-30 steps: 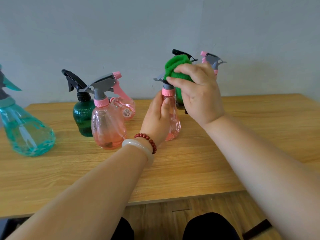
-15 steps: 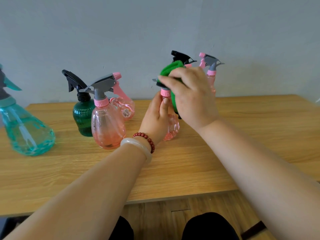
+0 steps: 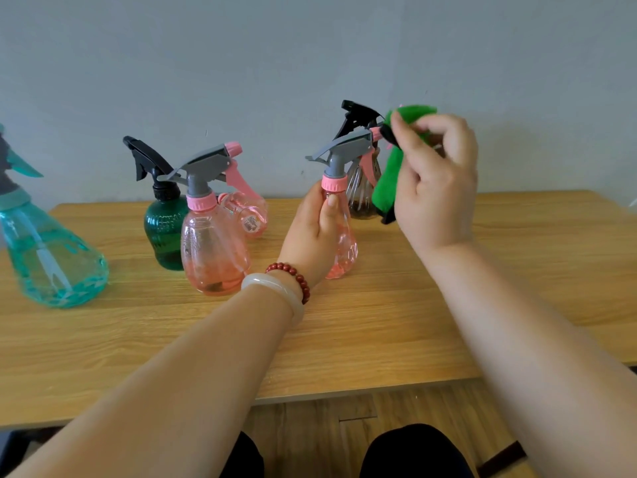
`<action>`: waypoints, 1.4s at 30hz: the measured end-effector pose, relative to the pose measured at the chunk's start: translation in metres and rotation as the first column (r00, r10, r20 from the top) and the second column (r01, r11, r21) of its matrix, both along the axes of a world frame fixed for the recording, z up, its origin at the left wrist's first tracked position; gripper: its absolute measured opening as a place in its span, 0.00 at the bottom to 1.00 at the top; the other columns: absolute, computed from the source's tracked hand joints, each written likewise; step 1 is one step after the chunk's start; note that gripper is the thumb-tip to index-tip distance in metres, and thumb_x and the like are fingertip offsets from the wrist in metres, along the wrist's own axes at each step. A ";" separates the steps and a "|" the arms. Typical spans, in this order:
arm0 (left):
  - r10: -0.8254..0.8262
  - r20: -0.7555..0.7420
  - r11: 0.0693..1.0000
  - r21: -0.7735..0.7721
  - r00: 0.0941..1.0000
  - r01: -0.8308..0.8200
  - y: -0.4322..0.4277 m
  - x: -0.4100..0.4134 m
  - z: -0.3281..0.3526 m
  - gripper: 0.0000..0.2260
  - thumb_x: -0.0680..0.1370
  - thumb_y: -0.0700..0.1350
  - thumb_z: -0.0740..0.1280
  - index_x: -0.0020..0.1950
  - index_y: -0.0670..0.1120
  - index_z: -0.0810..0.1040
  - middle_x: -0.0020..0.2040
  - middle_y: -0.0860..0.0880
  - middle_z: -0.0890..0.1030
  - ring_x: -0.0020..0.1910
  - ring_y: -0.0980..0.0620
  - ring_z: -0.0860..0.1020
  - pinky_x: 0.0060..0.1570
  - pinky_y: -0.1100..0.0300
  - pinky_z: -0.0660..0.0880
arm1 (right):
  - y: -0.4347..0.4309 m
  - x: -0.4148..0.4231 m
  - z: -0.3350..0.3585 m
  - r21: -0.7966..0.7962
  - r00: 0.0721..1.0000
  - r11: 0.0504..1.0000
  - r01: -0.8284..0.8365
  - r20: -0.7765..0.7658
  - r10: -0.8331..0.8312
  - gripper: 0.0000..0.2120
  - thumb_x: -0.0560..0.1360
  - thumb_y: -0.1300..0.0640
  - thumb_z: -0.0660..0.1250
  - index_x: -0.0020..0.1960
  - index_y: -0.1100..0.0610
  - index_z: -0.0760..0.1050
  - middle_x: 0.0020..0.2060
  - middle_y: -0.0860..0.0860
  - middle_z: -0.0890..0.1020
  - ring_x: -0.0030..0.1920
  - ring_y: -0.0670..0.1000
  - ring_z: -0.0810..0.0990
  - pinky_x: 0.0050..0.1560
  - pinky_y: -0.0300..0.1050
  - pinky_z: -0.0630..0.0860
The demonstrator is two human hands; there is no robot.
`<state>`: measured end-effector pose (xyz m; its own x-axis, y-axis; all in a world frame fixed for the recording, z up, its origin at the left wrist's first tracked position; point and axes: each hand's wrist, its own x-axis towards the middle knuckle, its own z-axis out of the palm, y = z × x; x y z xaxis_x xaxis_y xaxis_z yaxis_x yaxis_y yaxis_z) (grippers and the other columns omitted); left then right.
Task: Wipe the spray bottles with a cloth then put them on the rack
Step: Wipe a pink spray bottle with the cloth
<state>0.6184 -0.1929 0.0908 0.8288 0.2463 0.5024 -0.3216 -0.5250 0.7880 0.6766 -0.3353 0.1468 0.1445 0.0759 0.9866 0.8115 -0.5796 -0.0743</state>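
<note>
Left hand (image 3: 315,232) wrapped around the neck and shoulder of a small pink spray bottle (image 3: 341,232), thumb pressed just under its pink collar, base seemingly planted on the wooden table (image 3: 379,339) near the middle, toward the far edge. Grey trigger head pointing right, pink nozzle meeting the green cloth (image 3: 396,167). Right hand (image 3: 436,188) raised beside that nozzle, fingers pinched on the cloth's upper fold, the rest of it hanging down past a dark hem. Behind the cloth, a smoky clear bottle (image 3: 360,198) with a black trigger, close to the far edge. Possibly another pink tip peeking above the cloth, too hidden to call.

Over to the left: a larger pink bottle (image 3: 213,257) standing upright, a dark green bottle (image 3: 163,232) just behind and touching it in this view, and a second pink bottle (image 3: 246,215) tipped over on its side beyond. At the left edge, a big teal bottle (image 3: 51,257), well apart from the rest. On the left wrist, a pale bangle (image 3: 275,291) and a red bead bracelet (image 3: 293,276).
</note>
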 end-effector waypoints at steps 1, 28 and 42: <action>0.002 -0.002 1.000 -0.006 1.000 -0.002 0.000 0.001 -0.001 0.10 0.86 0.50 0.50 0.63 0.58 0.68 0.52 0.55 0.77 0.49 0.55 0.76 0.51 0.59 0.74 | 0.007 -0.002 0.009 -0.003 0.999 1.000 -0.005 0.045 0.005 0.18 0.76 0.70 0.58 0.61 0.62 0.81 0.48 0.63 0.79 0.52 0.55 0.71 0.57 0.40 0.68; -0.025 0.010 1.000 -0.007 1.000 0.025 0.001 -0.002 0.002 0.10 0.86 0.50 0.52 0.64 0.56 0.68 0.51 0.57 0.76 0.48 0.60 0.75 0.47 0.67 0.72 | 0.002 0.003 -0.045 -0.213 0.993 0.975 -0.054 -0.118 0.029 0.12 0.75 0.70 0.60 0.51 0.65 0.82 0.47 0.60 0.80 0.49 0.61 0.76 0.55 0.46 0.71; -0.028 0.048 0.999 -0.029 0.998 0.029 0.001 0.003 -0.002 0.08 0.86 0.49 0.52 0.63 0.59 0.66 0.54 0.50 0.79 0.49 0.52 0.80 0.47 0.58 0.77 | 0.039 0.009 -0.003 -0.347 0.961 0.937 -0.034 0.247 0.126 0.08 0.76 0.67 0.67 0.48 0.61 0.84 0.48 0.57 0.84 0.50 0.54 0.70 0.52 0.49 0.75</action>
<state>0.6210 -0.1924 0.0883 0.8108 0.2385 0.5345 -0.3737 -0.4919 0.7864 0.6855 -0.2963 0.1435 -0.1351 0.4103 0.9019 0.8198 -0.4649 0.3343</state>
